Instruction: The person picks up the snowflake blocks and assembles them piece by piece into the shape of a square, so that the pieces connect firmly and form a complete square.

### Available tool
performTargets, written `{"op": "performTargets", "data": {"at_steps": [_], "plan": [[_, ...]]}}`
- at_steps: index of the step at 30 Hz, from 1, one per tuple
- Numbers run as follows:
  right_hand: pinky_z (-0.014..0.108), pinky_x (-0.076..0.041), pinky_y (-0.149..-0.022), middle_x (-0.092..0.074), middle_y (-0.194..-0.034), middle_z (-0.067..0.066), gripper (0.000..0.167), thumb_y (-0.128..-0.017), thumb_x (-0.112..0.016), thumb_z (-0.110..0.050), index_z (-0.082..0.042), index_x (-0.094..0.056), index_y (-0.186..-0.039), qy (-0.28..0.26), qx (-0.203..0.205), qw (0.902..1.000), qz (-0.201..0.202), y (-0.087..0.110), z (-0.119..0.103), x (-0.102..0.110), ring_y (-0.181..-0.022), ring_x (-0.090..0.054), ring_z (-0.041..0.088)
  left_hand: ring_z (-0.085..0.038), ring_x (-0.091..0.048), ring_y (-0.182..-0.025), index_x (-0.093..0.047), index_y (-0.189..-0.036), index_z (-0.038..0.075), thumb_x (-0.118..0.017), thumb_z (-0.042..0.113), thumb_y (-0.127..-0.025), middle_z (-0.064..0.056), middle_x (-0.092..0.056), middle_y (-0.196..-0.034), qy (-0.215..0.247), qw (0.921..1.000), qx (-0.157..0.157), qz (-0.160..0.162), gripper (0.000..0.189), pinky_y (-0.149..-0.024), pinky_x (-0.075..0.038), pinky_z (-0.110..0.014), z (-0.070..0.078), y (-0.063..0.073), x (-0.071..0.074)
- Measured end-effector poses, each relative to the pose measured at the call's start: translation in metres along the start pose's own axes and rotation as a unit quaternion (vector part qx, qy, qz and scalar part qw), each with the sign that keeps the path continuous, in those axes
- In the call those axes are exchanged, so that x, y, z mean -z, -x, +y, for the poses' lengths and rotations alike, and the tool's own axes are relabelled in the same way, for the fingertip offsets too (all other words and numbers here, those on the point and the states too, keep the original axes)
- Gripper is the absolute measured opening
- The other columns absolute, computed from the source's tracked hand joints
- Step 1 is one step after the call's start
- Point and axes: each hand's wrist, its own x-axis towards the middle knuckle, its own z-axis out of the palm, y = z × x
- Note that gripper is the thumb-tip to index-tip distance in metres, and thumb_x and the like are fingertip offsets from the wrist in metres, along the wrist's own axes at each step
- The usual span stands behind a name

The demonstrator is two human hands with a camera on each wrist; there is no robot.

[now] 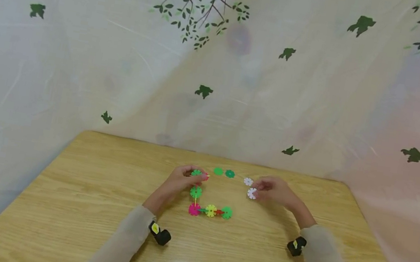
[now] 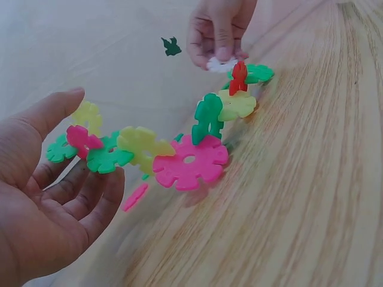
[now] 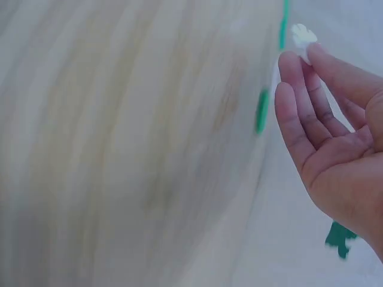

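An L-shaped chain of interlocked plastic snowflake discs, with a pink disc (image 2: 190, 162) at its corner, runs along the table. My left hand (image 1: 184, 178) holds the chain's far end, fingers curled under a green disc (image 2: 109, 153) and thumb raised beside a yellow disc (image 2: 88, 117). The chain's other end is a green disc (image 1: 227, 212), joined through a red piece to a yellow disc (image 1: 211, 210). Between thumb and fingers, my right hand (image 1: 275, 192) pinches a white snowflake disc (image 1: 252, 193), apart from the chain.
Another white disc (image 1: 248, 181) lies just beyond the right hand. A light green disc (image 1: 218, 171) and a dark green disc (image 1: 229, 173) lie near the table's back edge. Behind the wooden table (image 1: 69, 200) hangs a printed cloth (image 1: 149, 93).
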Motion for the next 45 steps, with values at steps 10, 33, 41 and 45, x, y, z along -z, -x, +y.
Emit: {"op": "performTargets", "data": {"at_steps": [10, 33, 41, 45], "plan": [[0.054, -0.057, -0.092, -0.074, -0.091, 0.003, 0.029, -0.093, -0.071, -0.002, 0.015, -0.064, -0.116, -0.152, -0.019, 0.9860, 0.066, -0.036, -0.036, -0.043, -0.085, -0.075, 0.013, -0.012, -0.061, -0.078, -0.072, -0.112, 0.004, -0.075, 0.017, -0.093, 0.000, -0.072, -0.091, 0.002, 0.9996, 0.000, 0.027, 0.023, -0.071, -0.055, -0.023, 0.000, 0.001, 0.002], [0.034, -0.064, -0.075, -0.077, -0.088, 0.003, 0.030, -0.088, -0.073, 0.006, 0.021, -0.065, -0.114, -0.255, -0.007, 0.9537, 0.159, -0.061, -0.064, -0.089, -0.074, -0.074, 0.011, -0.018, -0.064, -0.089, -0.075, -0.109, 0.002, -0.077, 0.020, -0.092, 0.003, -0.073, -0.094, -0.009, 0.9992, -0.010, 0.039, 0.025, -0.076, -0.055, -0.024, 0.002, 0.000, -0.002], [0.035, -0.064, -0.078, -0.078, -0.094, 0.007, 0.030, -0.089, -0.075, 0.002, 0.018, -0.067, -0.114, -0.253, -0.001, 0.9564, 0.146, -0.064, -0.061, -0.093, -0.078, -0.075, 0.012, -0.010, -0.061, -0.082, -0.077, -0.108, -0.001, -0.079, 0.019, -0.091, 0.006, -0.072, -0.087, -0.001, 0.9986, -0.034, 0.040, 0.026, -0.076, -0.053, -0.024, 0.001, 0.000, -0.003], [0.033, -0.064, -0.077, -0.077, -0.091, 0.003, 0.028, -0.089, -0.074, 0.003, 0.016, -0.068, -0.113, -0.258, -0.007, 0.9548, 0.148, -0.064, -0.062, -0.096, -0.078, -0.074, 0.013, -0.011, -0.060, -0.084, -0.077, -0.107, -0.001, -0.080, 0.021, -0.090, 0.006, -0.072, -0.087, -0.005, 0.9981, -0.044, 0.042, 0.028, -0.076, -0.051, -0.025, -0.001, -0.001, -0.003]]}}
